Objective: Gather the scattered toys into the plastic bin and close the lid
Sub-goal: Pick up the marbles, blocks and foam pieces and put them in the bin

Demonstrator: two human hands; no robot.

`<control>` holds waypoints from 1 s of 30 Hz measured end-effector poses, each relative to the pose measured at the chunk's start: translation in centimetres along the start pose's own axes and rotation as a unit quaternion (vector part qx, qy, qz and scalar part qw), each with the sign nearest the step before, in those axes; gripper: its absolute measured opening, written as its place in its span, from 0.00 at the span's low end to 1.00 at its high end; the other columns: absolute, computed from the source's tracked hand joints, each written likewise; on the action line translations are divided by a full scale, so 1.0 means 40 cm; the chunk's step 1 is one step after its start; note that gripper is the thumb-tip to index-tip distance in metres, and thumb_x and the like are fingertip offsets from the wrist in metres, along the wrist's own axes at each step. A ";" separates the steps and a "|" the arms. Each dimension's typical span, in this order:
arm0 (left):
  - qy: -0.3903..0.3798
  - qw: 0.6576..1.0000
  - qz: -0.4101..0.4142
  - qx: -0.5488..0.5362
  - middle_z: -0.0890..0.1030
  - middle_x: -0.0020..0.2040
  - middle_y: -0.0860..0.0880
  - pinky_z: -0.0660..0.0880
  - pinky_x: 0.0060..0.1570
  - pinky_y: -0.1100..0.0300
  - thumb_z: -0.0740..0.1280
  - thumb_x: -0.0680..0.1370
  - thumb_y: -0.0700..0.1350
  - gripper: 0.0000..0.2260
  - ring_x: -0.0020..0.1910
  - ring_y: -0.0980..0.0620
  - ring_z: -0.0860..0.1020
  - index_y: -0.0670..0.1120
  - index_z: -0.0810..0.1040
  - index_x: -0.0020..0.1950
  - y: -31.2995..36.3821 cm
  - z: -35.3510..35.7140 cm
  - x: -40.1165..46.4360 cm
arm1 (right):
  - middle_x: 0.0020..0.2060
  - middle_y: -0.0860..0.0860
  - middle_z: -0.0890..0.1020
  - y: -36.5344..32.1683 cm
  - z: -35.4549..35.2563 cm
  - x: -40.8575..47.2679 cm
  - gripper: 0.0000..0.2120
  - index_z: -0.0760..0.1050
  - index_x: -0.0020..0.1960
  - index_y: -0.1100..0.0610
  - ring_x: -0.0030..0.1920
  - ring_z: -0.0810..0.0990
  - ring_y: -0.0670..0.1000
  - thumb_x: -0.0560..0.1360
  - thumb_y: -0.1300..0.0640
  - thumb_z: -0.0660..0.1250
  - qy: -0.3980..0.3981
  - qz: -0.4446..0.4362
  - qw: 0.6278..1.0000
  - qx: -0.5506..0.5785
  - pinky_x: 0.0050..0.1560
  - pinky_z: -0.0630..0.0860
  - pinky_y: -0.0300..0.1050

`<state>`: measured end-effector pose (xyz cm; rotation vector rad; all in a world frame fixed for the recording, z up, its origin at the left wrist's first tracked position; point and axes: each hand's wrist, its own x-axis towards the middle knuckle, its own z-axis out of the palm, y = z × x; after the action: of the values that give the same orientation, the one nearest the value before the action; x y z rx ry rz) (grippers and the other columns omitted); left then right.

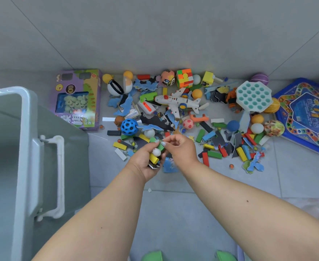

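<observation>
Toys lie scattered on the grey floor along the wall: a white toy plane (pixel 175 101), a colour cube (pixel 184 78), a blue holed ball (pixel 129 126), several coloured blocks (pixel 243 149) and puzzle pieces. The grey plastic bin (pixel 26 147) stands open at the left, its lid out of view. My left hand (pixel 147 161) is cupped and holds a handful of small toys (pixel 156 155): a white ball, a yellow block, a green piece. My right hand (pixel 181 149) is beside it, fingertips pinching something small at the handful; what it is I cannot tell.
A purple game box (pixel 77 98) leans by the bin. A white and teal pop toy (pixel 252 96) and a blue board game tray (pixel 305 115) lie at the right. Green slippers (pixel 152 256) show at the bottom edge.
</observation>
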<state>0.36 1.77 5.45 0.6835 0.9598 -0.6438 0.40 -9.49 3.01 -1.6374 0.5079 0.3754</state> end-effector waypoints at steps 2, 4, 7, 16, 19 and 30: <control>-0.001 1.000 0.009 0.006 0.82 0.33 0.45 0.75 0.25 0.67 0.64 0.79 0.41 0.05 0.30 0.53 0.81 0.41 0.76 0.45 0.018 0.012 -0.011 | 0.37 0.48 0.82 -0.017 0.007 -0.003 0.08 0.77 0.40 0.50 0.39 0.80 0.46 0.74 0.62 0.69 0.000 -0.006 1.000 0.004 0.44 0.78 0.41; 0.005 1.000 0.016 0.025 0.81 0.34 0.44 0.74 0.25 0.67 0.64 0.79 0.40 0.04 0.33 0.53 0.79 0.41 0.76 0.45 0.024 0.015 -0.015 | 0.40 0.48 0.82 -0.021 0.004 -0.005 0.06 0.77 0.42 0.50 0.42 0.80 0.45 0.76 0.60 0.66 0.009 -0.004 1.000 0.006 0.46 0.77 0.41; 0.024 0.998 0.027 0.047 0.80 0.36 0.43 0.74 0.24 0.66 0.65 0.78 0.39 0.02 0.36 0.52 0.79 0.41 0.74 0.46 0.019 0.005 -0.013 | 0.45 0.47 0.79 0.008 -0.040 0.013 0.03 0.75 0.49 0.52 0.48 0.78 0.49 0.76 0.58 0.65 0.037 -0.007 0.992 -0.118 0.50 0.73 0.41; 0.075 0.995 0.009 0.061 0.81 0.34 0.43 0.75 0.25 0.66 0.65 0.79 0.40 0.03 0.31 0.53 0.81 0.43 0.73 0.46 -0.022 -0.066 0.044 | 0.65 0.55 0.63 0.113 -0.040 0.026 0.41 0.55 0.73 0.50 0.66 0.63 0.58 0.67 0.45 0.73 -0.138 -0.002 0.811 -0.568 0.59 0.73 0.52; 0.088 0.994 0.000 0.066 0.78 0.40 0.42 0.76 0.25 0.65 0.66 0.78 0.39 0.04 0.34 0.51 0.80 0.43 0.71 0.47 -0.036 -0.087 0.076 | 0.64 0.55 0.62 0.135 0.001 0.039 0.43 0.55 0.71 0.53 0.65 0.61 0.57 0.65 0.43 0.74 -0.105 0.022 0.805 -0.584 0.56 0.74 0.50; 0.127 0.989 -0.014 0.069 0.77 0.38 0.43 0.77 0.27 0.63 0.66 0.78 0.38 0.06 0.28 0.51 0.79 0.43 0.71 0.52 -0.049 -0.131 0.133 | 0.63 0.57 0.64 0.154 0.027 0.104 0.29 0.57 0.70 0.59 0.63 0.64 0.59 0.76 0.51 0.66 -0.103 -0.060 0.787 -0.605 0.57 0.71 0.47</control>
<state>-1.48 3.55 -1.82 0.8921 1.1685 -0.6622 0.70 -9.39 -4.50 -2.8002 -0.0975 0.8854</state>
